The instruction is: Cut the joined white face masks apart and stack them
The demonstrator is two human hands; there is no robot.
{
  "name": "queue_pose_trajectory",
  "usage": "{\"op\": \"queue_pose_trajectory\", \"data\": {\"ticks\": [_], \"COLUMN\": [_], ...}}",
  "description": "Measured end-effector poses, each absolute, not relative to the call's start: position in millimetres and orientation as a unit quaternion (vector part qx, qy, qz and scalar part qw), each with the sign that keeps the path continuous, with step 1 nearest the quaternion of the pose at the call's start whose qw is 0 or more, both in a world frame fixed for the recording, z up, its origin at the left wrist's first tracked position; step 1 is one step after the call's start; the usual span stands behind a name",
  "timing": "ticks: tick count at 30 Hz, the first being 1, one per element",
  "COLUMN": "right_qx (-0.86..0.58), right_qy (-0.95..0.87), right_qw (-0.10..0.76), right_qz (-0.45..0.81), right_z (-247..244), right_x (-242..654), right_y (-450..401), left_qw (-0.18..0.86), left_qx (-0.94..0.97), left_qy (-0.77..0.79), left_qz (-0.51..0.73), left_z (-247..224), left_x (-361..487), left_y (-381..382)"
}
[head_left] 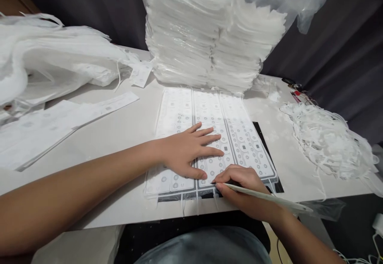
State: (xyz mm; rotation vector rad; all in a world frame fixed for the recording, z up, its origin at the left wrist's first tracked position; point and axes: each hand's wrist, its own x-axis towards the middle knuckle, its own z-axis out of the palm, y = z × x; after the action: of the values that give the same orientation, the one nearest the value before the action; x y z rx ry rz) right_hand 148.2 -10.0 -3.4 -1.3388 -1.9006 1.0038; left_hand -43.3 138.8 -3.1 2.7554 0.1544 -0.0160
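A white sheet (239,130) printed with grey circles and small dark squares lies on the table, divided by grey lines into three long panels. My left hand (191,150) rests flat on it, fingers spread. Near the sheet's front edge, my right hand (242,188) is closed around a slim pale tool (269,197). The dark, pointed tip of that tool touches or nearly touches the sheet just below my left thumb. Thin strips hang from the sheet's front edge, and a black mat (260,136) shows under its right side.
Behind the sheet rises a tall stack of white sheets (185,36) in clear plastic. White bags or sheets (60,56) are heaped at the left, above printed sheets (38,132). A tangled pile of white strips (332,140) lies right. The white table (128,124) has its front edge near me.
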Motion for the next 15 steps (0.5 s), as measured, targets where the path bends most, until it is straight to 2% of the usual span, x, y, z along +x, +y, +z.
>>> {"op": "queue_pose_trajectory", "data": {"ticks": [8,15], "right_qx": [-0.495,-0.448], "right_qy": [-0.741,-0.861], "right_qw": [0.279,0.205], "right_qz": [0.357,0.126], "right_z": [2.4,-10.4], "right_x": [146.2,130.8], "right_y": [-7.3,-26.6], "left_qw": [0.188,0.199], "left_qx": [0.980,0.978], "left_qy": [0.057,0.053], "left_qz": [-0.027,-0.030], "left_z": [-2.0,-1.9], "left_x": [-43.4,-43.6], "left_y": [138.1,136.2]}}
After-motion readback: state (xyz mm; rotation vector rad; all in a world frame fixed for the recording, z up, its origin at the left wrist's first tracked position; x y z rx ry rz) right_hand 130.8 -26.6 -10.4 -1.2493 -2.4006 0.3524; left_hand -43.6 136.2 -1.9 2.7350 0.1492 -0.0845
